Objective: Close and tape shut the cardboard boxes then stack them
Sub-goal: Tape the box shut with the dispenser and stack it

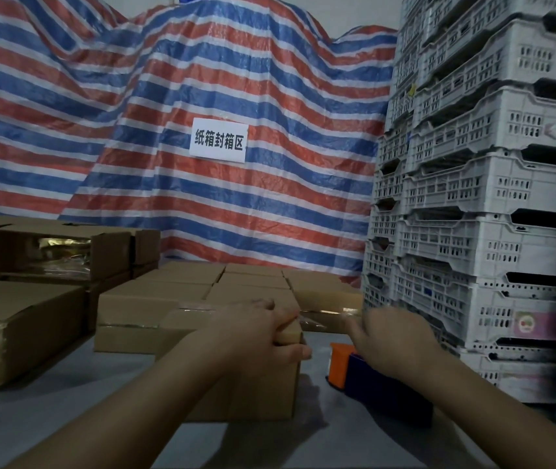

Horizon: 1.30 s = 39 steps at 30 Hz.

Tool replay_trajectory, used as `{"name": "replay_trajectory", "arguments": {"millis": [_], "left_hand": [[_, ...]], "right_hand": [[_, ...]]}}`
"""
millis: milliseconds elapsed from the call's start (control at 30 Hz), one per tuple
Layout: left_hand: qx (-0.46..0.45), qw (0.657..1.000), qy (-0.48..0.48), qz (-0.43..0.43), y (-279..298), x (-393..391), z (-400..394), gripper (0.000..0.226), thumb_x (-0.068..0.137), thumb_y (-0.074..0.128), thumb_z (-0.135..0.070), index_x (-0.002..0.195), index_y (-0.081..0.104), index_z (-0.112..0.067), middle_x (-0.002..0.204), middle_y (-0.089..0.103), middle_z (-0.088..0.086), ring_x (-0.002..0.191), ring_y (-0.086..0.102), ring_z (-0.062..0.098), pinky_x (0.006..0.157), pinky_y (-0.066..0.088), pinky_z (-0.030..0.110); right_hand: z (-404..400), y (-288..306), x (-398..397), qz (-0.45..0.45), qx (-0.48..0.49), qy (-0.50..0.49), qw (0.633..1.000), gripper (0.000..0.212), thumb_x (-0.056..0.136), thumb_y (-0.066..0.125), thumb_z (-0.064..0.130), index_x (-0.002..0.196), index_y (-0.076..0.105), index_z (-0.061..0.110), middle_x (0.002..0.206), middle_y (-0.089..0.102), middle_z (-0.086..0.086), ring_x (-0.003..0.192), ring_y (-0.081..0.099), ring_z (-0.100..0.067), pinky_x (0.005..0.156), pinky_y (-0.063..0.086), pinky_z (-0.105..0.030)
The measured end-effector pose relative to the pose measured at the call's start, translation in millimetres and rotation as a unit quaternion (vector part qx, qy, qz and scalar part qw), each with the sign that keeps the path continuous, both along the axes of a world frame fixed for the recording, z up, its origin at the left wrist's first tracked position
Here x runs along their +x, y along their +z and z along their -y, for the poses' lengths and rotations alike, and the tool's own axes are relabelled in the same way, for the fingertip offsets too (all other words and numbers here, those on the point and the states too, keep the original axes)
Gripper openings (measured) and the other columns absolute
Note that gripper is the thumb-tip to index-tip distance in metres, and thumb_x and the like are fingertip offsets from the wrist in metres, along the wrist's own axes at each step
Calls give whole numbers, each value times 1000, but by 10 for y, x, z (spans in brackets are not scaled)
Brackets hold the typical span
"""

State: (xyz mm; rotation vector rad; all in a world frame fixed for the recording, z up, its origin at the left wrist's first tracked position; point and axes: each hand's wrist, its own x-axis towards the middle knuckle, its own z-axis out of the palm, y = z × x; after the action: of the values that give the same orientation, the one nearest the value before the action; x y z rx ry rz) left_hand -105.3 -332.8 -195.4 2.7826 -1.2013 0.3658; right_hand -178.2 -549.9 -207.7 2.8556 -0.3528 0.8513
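Note:
A brown cardboard box stands on the grey floor in front of me. My left hand grips its top right corner, fingers over the top and thumb on the side. My right hand hovers to the right of the box, blurred, fingers loosely curled with nothing seen in them. Under that hand lies an orange and dark blue tape dispenser. Clear tape glints on the box top near my left fingers. Behind stand rows of closed boxes.
Taped boxes are stacked at the left. A tall stack of white plastic crates fills the right side. A striped tarp with a white sign hangs behind. Grey floor lies in the foreground.

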Motion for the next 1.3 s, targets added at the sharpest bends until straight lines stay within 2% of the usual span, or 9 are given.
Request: {"name": "replay_trajectory", "arguments": {"millis": [67,133,200,533,733,867,967,1100,1300], "left_hand": [[-1,1000,3,2,4,-19,4,72,88,38,-75,151,17,-46,157,29,0,139,34,24,108,32,43],[-4,1000,4,8,2,-30,5,72,88,39,-74,151,17,-46,156,30,0,139,35,24,107,33,42],[-5,1000,2,11,0,-34,1,72,88,39,-74,151,16,-47,158,27,2,140,33,25,108,32,42],[-36,999,-10,37,-69,28,6,85,85,42,-76,153,9,-38,156,33,-1,137,38,21,105,36,40],[-70,996,-37,38,-100,112,-12,96,79,56,-70,154,11,-29,147,43,-4,129,43,16,96,32,29],[-49,998,-27,7,-80,139,-21,106,74,64,-66,154,5,-30,154,34,-2,136,36,19,106,30,34],[-53,998,-26,6,-74,146,-19,105,70,69,-63,152,11,-31,152,36,-2,134,38,19,101,31,34],[-58,998,-29,-8,-59,145,-14,107,70,74,-56,151,11,-31,147,42,-2,127,43,18,95,35,34],[-55,997,-43,-13,-7,147,-13,101,73,78,-41,151,15,-30,139,48,-2,117,49,16,88,38,27]], "right_hand": [[-125,110,122,26,210,88,973,49,102,34,54,76,60,22,69,62,0,62,61,-15,54,46,-31],[-282,181,192,-17,443,133,887,38,102,38,54,96,63,25,82,72,-7,73,69,-20,62,54,-32],[-386,179,230,-76,529,139,834,33,102,42,55,105,61,28,89,74,-10,76,69,-21,66,53,-31],[-625,-148,330,39,570,160,805,7,104,53,25,106,59,22,92,62,-3,70,55,-13,53,40,-23],[-847,-416,332,74,703,149,691,21,106,49,34,110,62,18,105,72,-9,90,67,-22,68,49,-31],[-833,-571,340,9,661,121,741,12,106,48,22,115,56,23,114,67,-6,103,65,-24,90,55,-42],[-772,-439,368,102,652,139,738,19,107,41,16,110,57,26,114,64,-4,100,63,-18,79,53,-38],[-780,-109,444,192,683,208,674,28,108,39,32,131,53,28,120,59,3,95,54,-4,71,39,-24],[-1004,-216,439,56,776,204,595,54,101,40,59,132,62,20,119,71,-13,106,67,-28,82,54,-39]]}}
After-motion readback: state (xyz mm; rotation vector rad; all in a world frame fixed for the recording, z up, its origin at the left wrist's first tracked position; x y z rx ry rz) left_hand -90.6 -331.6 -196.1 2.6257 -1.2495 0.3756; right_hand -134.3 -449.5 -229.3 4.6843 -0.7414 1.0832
